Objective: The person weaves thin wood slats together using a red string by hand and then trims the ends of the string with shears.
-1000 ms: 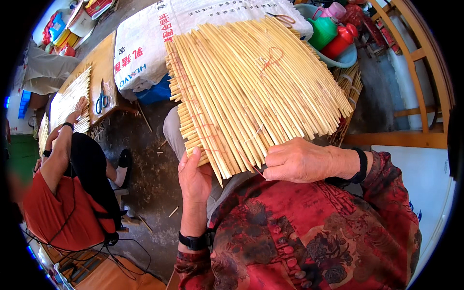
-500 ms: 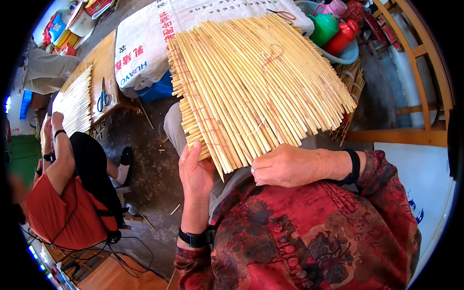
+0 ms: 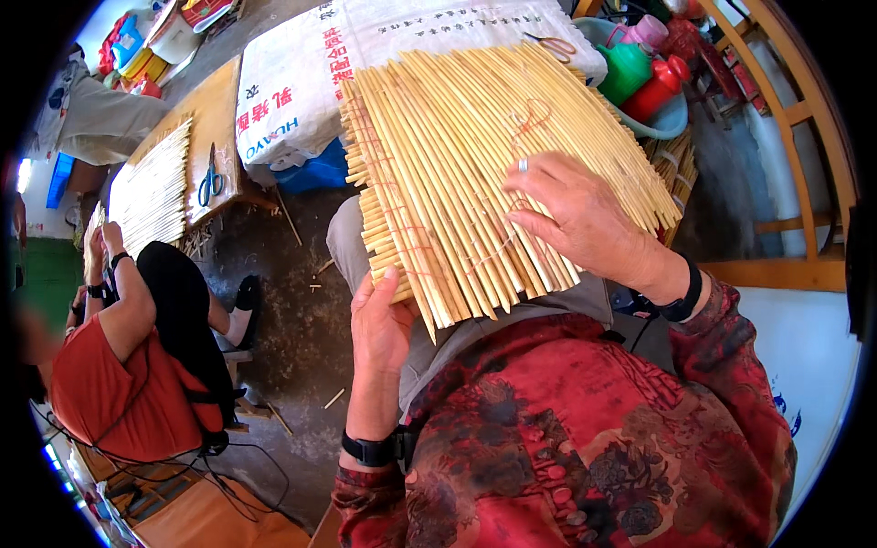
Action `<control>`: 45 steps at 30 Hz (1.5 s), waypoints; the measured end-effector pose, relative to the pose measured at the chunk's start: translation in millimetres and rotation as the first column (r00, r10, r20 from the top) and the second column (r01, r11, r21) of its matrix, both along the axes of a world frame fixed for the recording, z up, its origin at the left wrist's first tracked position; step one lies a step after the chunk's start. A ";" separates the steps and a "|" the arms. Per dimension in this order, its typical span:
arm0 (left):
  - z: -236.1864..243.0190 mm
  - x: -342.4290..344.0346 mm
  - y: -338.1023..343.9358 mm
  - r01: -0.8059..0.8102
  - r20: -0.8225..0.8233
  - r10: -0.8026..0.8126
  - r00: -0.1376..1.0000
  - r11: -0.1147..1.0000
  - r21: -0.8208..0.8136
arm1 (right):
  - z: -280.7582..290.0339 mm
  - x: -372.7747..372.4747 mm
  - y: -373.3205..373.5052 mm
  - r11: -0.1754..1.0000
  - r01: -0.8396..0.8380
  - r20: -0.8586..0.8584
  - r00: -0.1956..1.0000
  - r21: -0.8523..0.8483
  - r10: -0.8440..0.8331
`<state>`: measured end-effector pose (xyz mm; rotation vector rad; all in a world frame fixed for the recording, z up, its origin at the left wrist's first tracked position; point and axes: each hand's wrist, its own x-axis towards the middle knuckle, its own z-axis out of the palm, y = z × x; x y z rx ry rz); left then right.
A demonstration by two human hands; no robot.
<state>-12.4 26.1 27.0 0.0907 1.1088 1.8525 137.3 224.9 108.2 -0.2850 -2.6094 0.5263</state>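
One white-covered tbl [image 3: 279,78] up top, w/ the stick mat [image 3: 480,173] running from over it down to the lap [image 3: 557,312]. R hand [image 3: 585,217] is above the mat, thumb n fingers apart; L hand [image 3: 379,327] grips its near-left corner. Scissors [image 3: 554,45] nr the far edge, red thread [image 3: 537,119] looped on top.
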 end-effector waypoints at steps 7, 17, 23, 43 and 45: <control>0.1 2.7 0.9 -0.017 -0.030 0.018 0.999 0.999 0.027 | -10.6 -31.7 -31.8 0.947 -0.283 0.182 0.934 -0.153 0.309; -2.0 5.1 -1.4 0.045 -0.023 -0.043 0.999 0.993 0.109 | -15.6 -60.1 -31.2 0.857 -0.130 0.448 0.807 -0.499 0.384; -3.6 3.9 -3.7 0.072 0.014 -0.076 0.997 0.981 0.178 | -18.0 -71.1 -24.5 0.841 -0.159 0.493 0.747 -0.517 0.445; -6.3 17.6 8.3 0.109 0.158 -0.149 0.976 0.965 0.237 | -29.4 -26.5 -19.0 0.786 -0.065 0.285 0.911 -0.615 0.298; -7.3 17.9 9.5 0.107 0.173 -0.147 0.974 0.970 0.219 | -33.9 -25.7 -18.1 0.788 -0.095 0.254 0.917 -0.609 0.307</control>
